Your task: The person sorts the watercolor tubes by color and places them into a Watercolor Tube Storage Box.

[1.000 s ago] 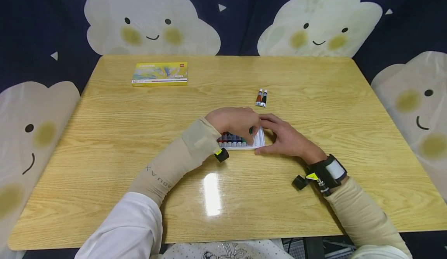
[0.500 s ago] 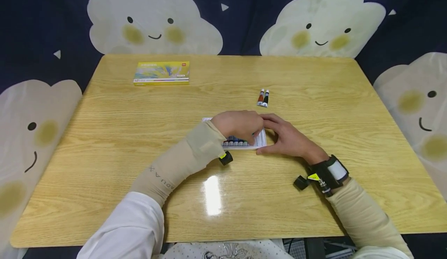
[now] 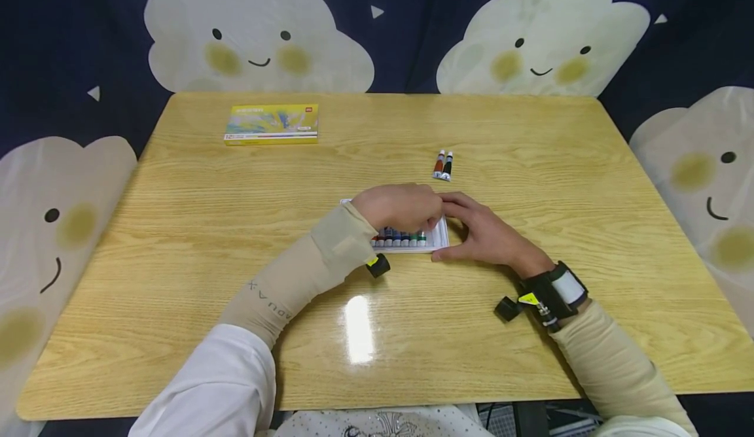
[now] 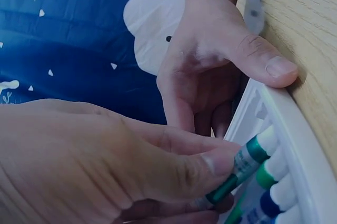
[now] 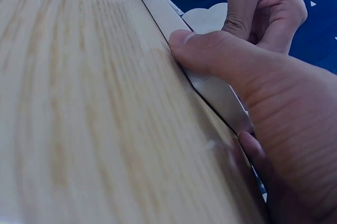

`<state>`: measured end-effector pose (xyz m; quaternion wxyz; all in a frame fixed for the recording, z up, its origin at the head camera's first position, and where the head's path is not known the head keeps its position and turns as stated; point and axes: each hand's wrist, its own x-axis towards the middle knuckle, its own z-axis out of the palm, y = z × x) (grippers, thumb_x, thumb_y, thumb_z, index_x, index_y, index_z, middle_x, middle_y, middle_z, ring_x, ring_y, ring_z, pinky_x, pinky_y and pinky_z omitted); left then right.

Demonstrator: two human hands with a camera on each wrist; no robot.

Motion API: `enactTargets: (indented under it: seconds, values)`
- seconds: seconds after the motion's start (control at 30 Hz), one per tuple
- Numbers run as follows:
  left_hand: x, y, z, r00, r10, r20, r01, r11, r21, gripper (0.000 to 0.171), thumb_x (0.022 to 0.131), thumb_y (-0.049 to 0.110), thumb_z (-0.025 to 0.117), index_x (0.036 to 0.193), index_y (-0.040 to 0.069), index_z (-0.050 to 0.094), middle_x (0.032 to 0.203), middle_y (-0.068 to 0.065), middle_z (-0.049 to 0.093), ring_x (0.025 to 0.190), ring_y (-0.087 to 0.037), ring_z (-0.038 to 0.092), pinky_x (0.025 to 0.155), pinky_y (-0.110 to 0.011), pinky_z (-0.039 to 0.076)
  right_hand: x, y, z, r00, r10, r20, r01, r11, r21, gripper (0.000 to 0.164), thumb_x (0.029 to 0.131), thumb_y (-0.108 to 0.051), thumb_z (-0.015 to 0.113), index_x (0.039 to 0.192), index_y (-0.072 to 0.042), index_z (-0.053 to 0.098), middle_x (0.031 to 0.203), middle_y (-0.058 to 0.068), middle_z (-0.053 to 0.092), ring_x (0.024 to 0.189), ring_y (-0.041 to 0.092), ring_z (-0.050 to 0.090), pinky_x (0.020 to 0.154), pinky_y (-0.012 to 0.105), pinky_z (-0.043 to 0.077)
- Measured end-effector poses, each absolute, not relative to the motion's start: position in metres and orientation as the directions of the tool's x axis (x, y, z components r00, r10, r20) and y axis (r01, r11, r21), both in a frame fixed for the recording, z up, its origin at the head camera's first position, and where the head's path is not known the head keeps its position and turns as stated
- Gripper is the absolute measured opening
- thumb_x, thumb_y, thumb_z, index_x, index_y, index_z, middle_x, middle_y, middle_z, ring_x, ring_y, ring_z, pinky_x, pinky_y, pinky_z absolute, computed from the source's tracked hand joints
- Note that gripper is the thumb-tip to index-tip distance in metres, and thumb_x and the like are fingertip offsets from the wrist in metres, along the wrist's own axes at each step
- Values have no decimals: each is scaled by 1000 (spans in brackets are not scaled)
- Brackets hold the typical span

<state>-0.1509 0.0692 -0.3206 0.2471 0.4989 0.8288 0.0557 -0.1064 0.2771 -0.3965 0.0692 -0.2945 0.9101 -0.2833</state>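
A white plastic tray [image 3: 437, 235] with a row of small paint tubes [image 3: 397, 238] lies mid-table, partly covered by my left hand [image 3: 403, 207]. That hand reaches over the tray, and in the left wrist view its thumb and fingers pinch a green paint tube [image 4: 243, 162], white cap towards the tray's near wall. Beside it sits another green-banded tube [image 4: 271, 173]. My right hand [image 3: 483, 231] grips the tray's right end, thumb at the near corner and fingers at the far side. The right wrist view has that thumb pressed on the tray's wall [image 5: 216, 95].
Two loose paint tubes, one orange-red [image 3: 438, 163] and one black [image 3: 448, 166], lie side by side beyond the hands. A yellow paint box [image 3: 271, 124] rests at the back left of the wooden table [image 3: 177, 227]. A cloud-printed dark curtain [image 3: 406, 31] hangs behind.
My left fingertips have drawn up and away from the row's near side, so more tube caps show, including a green one at the right. The right hand stays in place on the tray.
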Motion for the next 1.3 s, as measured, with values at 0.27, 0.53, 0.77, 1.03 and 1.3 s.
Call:
enactTargets:
  seconds: [0.27, 0.53, 0.77, 1.03, 1.3]
  values:
    - [-154, 68, -321, -374, 864, -338, 799, 485, 356, 19, 97, 6, 54, 99, 12, 72, 95, -1, 67, 78, -12, 53, 72, -23, 44, -106, 277, -396, -822, -569, 33, -487, 671, -560, 78, 73, -60, 76, 141, -40, 45, 153, -5, 37, 140, 20, 40, 111, 47, 39]
    - [-159, 66, -323, -352, 869, -347, 800, 472, 370, 15, 94, 10, 61, 102, 16, 73, 105, 2, 70, 85, -10, 57, 78, -23, 48, -106, 277, -396, -822, -569, 34, -489, 674, -553, 79, 73, -60, 77, 141, -39, 45, 154, -5, 36, 141, 22, 39, 112, 48, 38]
    - [-160, 65, -323, -333, 860, -386, 796, 476, 373, 13, 86, 17, 74, 99, 18, 72, 108, 5, 69, 95, -11, 58, 86, -26, 49, -106, 278, -396, -823, -567, 30, -488, 679, -549, 81, 73, -59, 77, 144, -36, 43, 155, -3, 35, 142, 23, 38, 111, 49, 39]
    - [-159, 67, -324, -340, 855, -393, 785, 488, 383, 7, 88, 20, 72, 94, 18, 73, 102, 5, 70, 86, -11, 56, 79, -24, 47, -105, 278, -396, -828, -560, 20, -473, 680, -560, 79, 73, -60, 76, 142, -40, 43, 155, -4, 35, 142, 23, 38, 111, 50, 38]
    - [-160, 68, -326, -345, 853, -392, 786, 491, 377, 5, 89, 20, 71, 93, 19, 73, 99, 5, 69, 86, -11, 56, 79, -24, 47, -105, 277, -396, -824, -567, 25, -482, 676, -557, 79, 73, -59, 76, 143, -39, 43, 155, -4, 35, 141, 22, 39, 111, 49, 39]
